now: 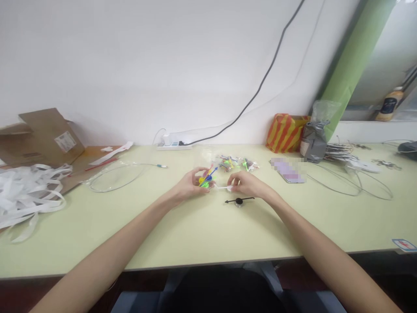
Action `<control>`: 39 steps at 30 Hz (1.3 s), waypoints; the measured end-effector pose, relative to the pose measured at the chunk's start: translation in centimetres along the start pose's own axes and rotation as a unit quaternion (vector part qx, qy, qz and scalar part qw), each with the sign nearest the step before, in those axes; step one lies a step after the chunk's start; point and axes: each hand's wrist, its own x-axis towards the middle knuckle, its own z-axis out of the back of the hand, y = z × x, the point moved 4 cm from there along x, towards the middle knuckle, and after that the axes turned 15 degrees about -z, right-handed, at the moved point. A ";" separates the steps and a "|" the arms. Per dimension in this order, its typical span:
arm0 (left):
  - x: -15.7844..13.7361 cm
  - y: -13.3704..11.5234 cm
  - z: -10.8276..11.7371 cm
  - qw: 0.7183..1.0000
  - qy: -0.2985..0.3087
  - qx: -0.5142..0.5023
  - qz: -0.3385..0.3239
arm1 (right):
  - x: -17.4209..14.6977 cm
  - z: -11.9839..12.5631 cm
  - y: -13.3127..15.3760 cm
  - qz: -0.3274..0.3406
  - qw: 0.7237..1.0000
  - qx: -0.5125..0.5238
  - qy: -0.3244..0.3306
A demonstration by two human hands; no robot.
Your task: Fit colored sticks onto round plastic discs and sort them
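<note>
Standing beyond right hand [246, 184]: striped bag [282, 134]

The fingers of the left hand [189, 186] partly cover the coloured pieces [206, 179]. The right hand [245, 183] conceals one end of the white piece [222, 187]. Individual parts in the coloured pile [227, 163] are too small and blurred to identify. Mosaic blocks obscure detail on the phone [288, 169]. Print on the box label [65, 140] is illegible. The left edge cuts off the cardboard box [48, 126] and white strips [29, 187]; the top edge, the black cable [269, 69]; the right edge, a dark object [408, 148].
</note>
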 end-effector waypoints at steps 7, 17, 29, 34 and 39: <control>-0.6 -0.7 -0.7 0.992 0.103 -0.037 0.061 | 0.6 3.5 -1.7 0.003 0.972 0.123 -0.199; -1.3 -1.4 -0.4 0.979 0.174 -0.037 0.098 | -2.9 4.3 1.9 0.200 0.917 0.031 -0.345; -1.2 -1.5 -1.2 0.975 0.197 -0.078 0.071 | -3.7 2.0 4.0 0.317 0.897 -0.018 -0.308; -1.2 -1.3 -2.1 0.972 0.221 -0.056 0.057 | -4.0 0.0 5.0 0.311 0.924 0.072 -0.211; -1.0 -1.6 -2.0 0.976 0.216 -0.033 0.015 | -4.3 0.1 5.5 0.301 0.932 0.131 -0.155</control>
